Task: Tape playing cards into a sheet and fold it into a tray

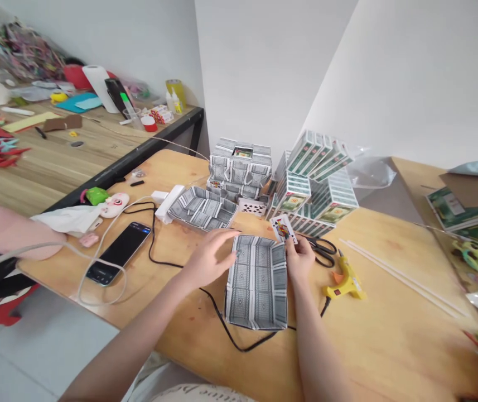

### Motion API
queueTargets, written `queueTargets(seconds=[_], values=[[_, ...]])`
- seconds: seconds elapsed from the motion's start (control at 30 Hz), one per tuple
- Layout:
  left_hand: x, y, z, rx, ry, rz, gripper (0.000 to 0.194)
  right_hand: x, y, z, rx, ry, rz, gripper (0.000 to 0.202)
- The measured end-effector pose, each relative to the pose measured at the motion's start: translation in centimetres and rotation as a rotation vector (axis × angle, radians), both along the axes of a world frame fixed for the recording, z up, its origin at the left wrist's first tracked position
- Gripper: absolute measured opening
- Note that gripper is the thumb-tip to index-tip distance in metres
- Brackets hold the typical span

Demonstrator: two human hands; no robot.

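In front of me lies an open box made of grey patterned playing cards point(255, 282). My left hand point(207, 259) is at its upper left rim, thumb and fingers apart, holding nothing. A face card, a playing card point(283, 228), is pinched in my right hand point(300, 257) beside the box's upper right corner. Behind my left hand sits a second shallow card tray point(203, 207) with loose pieces in it. Farther back stands a larger card-covered box point(241, 167), and a spotted playing card point(252, 207) lies in front of it.
Stacked card packs point(318, 190) stand at the back right. Black-handled scissors point(324, 251), a yellow glue gun point(344, 279) and thin white sticks point(401, 276) lie to the right. A phone point(119, 254), cables and a pink bottle point(13, 231) are at the left.
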State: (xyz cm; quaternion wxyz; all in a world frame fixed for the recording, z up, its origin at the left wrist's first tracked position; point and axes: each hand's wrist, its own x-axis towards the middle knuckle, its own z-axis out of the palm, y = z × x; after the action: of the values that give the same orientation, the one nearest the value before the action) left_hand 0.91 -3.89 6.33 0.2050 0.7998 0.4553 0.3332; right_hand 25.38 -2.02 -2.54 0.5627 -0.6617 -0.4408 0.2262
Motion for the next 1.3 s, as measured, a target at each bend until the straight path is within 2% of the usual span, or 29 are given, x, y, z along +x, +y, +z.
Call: queueTargets(seconds=[0.07, 0.13, 0.27, 0.47, 0.6, 0.77, 1.03, 1.3], values=[[2.3, 1.0, 0.1, -0.030, 0.090, -0.154, 0.035, 0.1, -0.1, 0.2, 0.019, -0.062, 0.014, 0.030], [4.0, 1.8, 0.1, 0.006, 0.236, -0.238, 0.033, 0.2, -0.1, 0.4, 0.051, -0.109, 0.012, 0.027], [6.1, 2.4, 0.2, 0.134, 0.439, -0.215, 0.028, 0.4, 0.1, 0.6, 0.086, -0.088, 0.020, 0.024], [7.8, 2.8, -0.2, 0.212, 0.535, -0.249, 0.028, 0.4, 0.4, 0.4, 0.114, 0.056, 0.087, 0.023], [8.3, 3.4, -1.1, 0.206, 0.624, -0.234, 0.025, 0.4, 0.2, 0.3, 0.039, 0.189, 0.158, 0.025], [8.4, 4.3, -2.3, 0.076, 0.712, -0.209, 0.015, 0.0, 0.2, 0.1, 0.013, 0.221, 0.238, 0.025], [6.9, 6.0, -2.4, -0.119, 0.626, -0.257, 0.017, -0.7, 0.4, 0.4, -0.034, 0.338, 0.333, 0.029], [6.2, 7.5, -2.9, -0.182, 0.488, -0.327, 0.016, -1.2, 0.6, 0.6, -0.050, 0.369, 0.366, 0.026]])
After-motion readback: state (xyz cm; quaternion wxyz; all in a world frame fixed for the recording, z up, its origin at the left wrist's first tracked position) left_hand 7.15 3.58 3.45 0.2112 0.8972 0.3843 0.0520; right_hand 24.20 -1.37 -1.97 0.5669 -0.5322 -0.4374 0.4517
